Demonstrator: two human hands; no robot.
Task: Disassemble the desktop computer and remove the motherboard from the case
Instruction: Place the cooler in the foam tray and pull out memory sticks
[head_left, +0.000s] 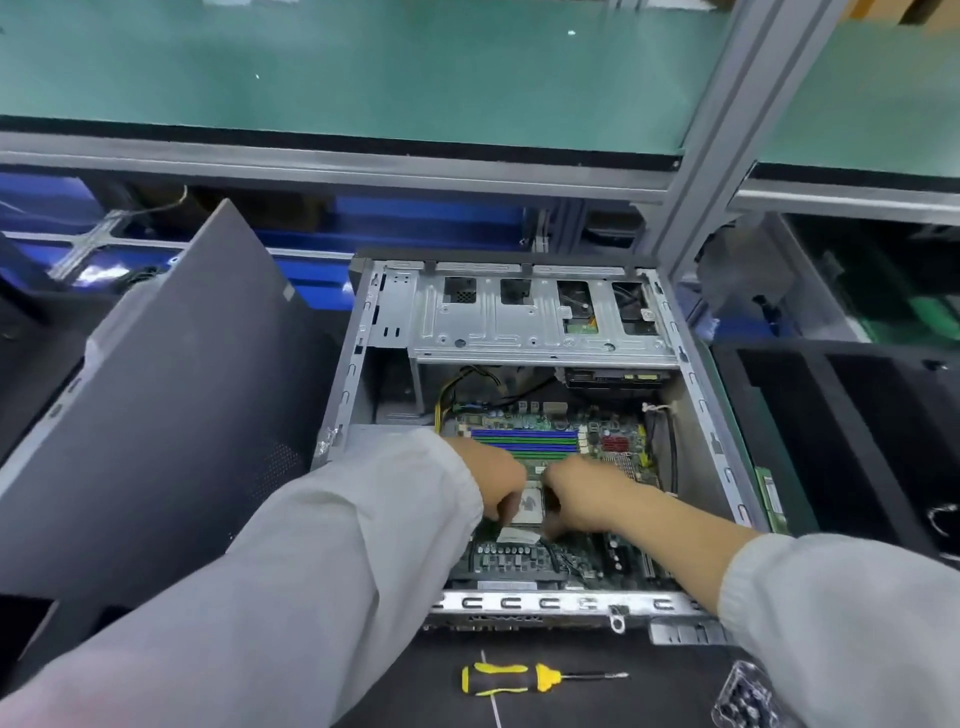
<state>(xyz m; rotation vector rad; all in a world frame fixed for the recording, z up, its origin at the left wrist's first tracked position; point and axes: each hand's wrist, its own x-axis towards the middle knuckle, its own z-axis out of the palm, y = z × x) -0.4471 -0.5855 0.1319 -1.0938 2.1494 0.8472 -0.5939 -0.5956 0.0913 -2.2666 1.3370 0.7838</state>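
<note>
An open desktop case (696, 395) lies on its side in the middle of the bench. Its green motherboard (550, 431) sits flat inside, with blue and green memory slots (524, 441) at the back. A square silver processor (530, 506) shows in the board's centre. My left hand (493, 475) reaches in from the left, fingers curled down at the processor's left edge. My right hand (582, 499) comes from the right, fingers curled at its right edge. Whether either hand grips a part is hidden. A metal drive cage (519, 322) spans the case's far end.
The removed dark side panel (171, 395) leans at the left of the case. A yellow-and-black screwdriver (519, 678) lies on the black mat in front. A clear dish of small parts (748, 696) is at the lower right. A black tray (841, 431) stands to the right.
</note>
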